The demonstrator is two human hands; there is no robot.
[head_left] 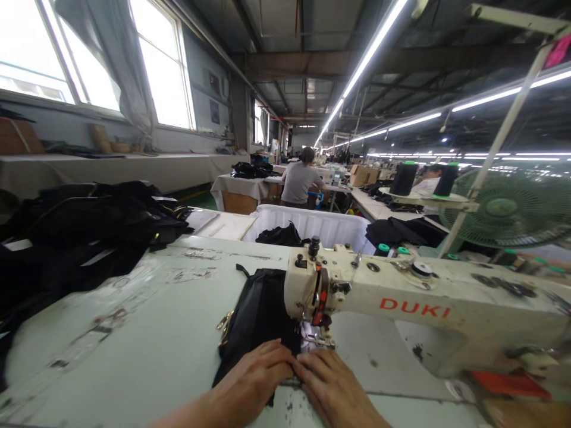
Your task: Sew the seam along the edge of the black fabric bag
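- Through the head view I have my left hand [256, 371] lying over the lower edge of the black cloth piece [256, 309], fingers stretched and close together; I cannot tell whether they pinch it.
- My right hand [328, 380] lies palm down just in front of the presser foot [314, 337], fingers together; whether any cloth is gripped beneath them, I cannot tell.
- The fingertips of both hands meet or nearly meet before the needle area.
- I see the black cloth piece on the pale surface [134, 339], its right edge at the presser foot, with gold-coloured metal hardware [225, 324] along its left side.
- The sewing machine [375, 291], lettered "DUKI" in red, spans the right of my view.
- To my left, a heap of black pieces [89, 220] covers the far side of the surface.
- Beyond the machine head I make out a white bin [321, 220] with black fabric [280, 235] inside.
- Farther off, a person in a grey top [300, 183] sits facing away; a green fan [508, 208] stands at right, near dark thread cones [404, 178].
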